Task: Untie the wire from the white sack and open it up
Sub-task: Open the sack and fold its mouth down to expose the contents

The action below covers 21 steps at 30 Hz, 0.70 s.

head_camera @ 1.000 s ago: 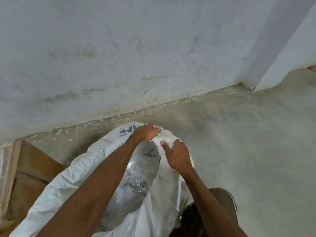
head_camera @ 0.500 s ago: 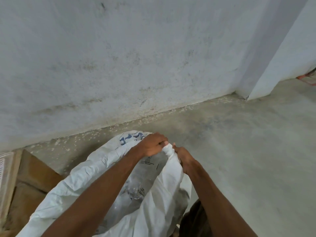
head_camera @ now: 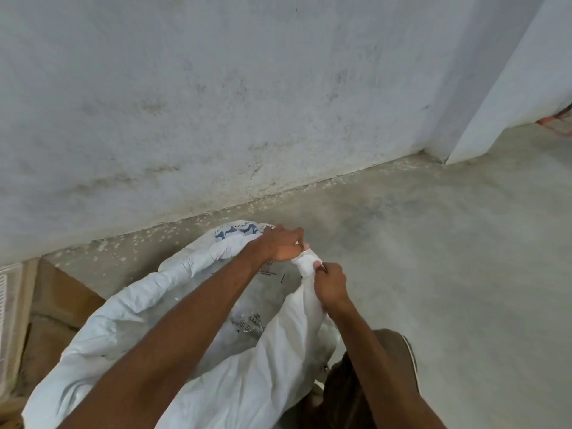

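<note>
One white sack point(head_camera: 130, 317) lies on the concrete floor point(head_camera: 448, 258) near a stained grey wall point(head_camera: 216, 103), its mouth gaping. The left hand point(head_camera: 283, 245) and the right hand point(head_camera: 329, 284) each grip a bunched fold of its rim, fingers curled. One brown cardboard box point(head_camera: 58, 308) sits beside it.

white sack point(head_camera: 130, 320) cut off at the bottom edge, its blue print point(head_camera: 236, 232) too blurred to read, cardboard box point(head_camera: 58, 308) cropped at left, reddish object point(head_camera: 557, 123) cropped at right
</note>
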{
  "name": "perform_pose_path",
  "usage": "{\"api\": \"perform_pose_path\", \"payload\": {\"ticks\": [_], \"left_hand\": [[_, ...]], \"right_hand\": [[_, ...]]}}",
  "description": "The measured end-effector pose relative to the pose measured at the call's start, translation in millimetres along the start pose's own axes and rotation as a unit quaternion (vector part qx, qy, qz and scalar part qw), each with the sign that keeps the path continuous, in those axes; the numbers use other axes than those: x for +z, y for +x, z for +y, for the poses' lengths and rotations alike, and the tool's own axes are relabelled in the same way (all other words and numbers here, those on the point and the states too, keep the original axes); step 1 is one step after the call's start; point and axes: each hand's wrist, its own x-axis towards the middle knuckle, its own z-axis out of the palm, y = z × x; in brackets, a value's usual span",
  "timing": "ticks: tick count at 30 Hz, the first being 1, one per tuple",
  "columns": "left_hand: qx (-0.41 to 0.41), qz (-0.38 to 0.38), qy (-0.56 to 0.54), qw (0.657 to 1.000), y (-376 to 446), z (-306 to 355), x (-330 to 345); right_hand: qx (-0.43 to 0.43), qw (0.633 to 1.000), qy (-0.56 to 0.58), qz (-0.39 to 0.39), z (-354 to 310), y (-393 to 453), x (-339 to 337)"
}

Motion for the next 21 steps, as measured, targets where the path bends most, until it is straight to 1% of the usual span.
{"api": "perform_pose_path", "payload": {"ticks": [2, 3, 5, 6, 7, 8, 9, 10, 11, 12, 13, 14, 15, 18, 20, 21], "left_hand": [[0.085, 0.024, 0.010, 0.996, -6, 2, 1], [0.120, 0.024, 0.004, 0.992, -10, 2, 3], [0.141, 0.017, -0.035, 0.989, -14, 1, 5], [0.136, 0.023, -0.038, 0.990, -15, 1, 8], [0.132, 0.037, -0.022, 0.990, -15, 3, 12], [0.119, 0.050, 0.009, 0.992, -14, 5, 18], [0.104, 0.065, 0.046, 0.991, -14, 10, 23], [0.081, 0.077, 0.075, 0.991, -13, 14, 28], [0.059, 0.086, 0.099, 0.990, -13, 19, 32], [0.039, 0.089, 0.107, 0.990, -12, 23, 34], [0.022, 0.089, 0.102, 0.991, -10, 26, 34], [0.010, 0.086, 0.089, 0.992, -10, 27, 34], [0.007, 0.083, 0.073, 0.994, -10, 28, 33], [0.032, 0.048, -0.003, 0.998, -18, 24, 27], [0.049, 0.056, -0.074, 0.994, -30, 19, 18], [0.058, 0.076, -0.093, 0.991, -40, 17, 14]], "right_hand": [[0.063, 0.993, 0.095, -0.044, 6, 18, 0], [0.110, 0.980, 0.150, -0.068, 8, 25, 1], [0.173, 0.947, 0.245, -0.113, 0, 21, -3], [0.191, 0.931, 0.281, -0.132, -2, 15, -6], [0.200, 0.924, 0.297, -0.135, -1, 11, -6], [0.203, 0.923, 0.297, -0.133, 3, 11, -4], [0.189, 0.933, 0.278, -0.127, 8, 11, -1], [0.165, 0.953, 0.225, -0.115, 11, 7, 3], [0.135, 0.975, 0.148, -0.092, 14, -1, 6], [0.115, 0.989, 0.069, -0.061, 17, -11, 12], [0.108, 0.994, 0.021, -0.025, 23, -21, 15], [0.117, 0.993, 0.011, 0.006, 27, -34, 16], [0.126, 0.992, 0.014, 0.020, 33, -44, 18], [0.132, 0.991, 0.029, -0.003, 48, -61, 21], [0.120, 0.991, 0.058, -0.015, 45, -67, 22], [0.117, 0.989, 0.090, -0.017, 39, -71, 23]]}}
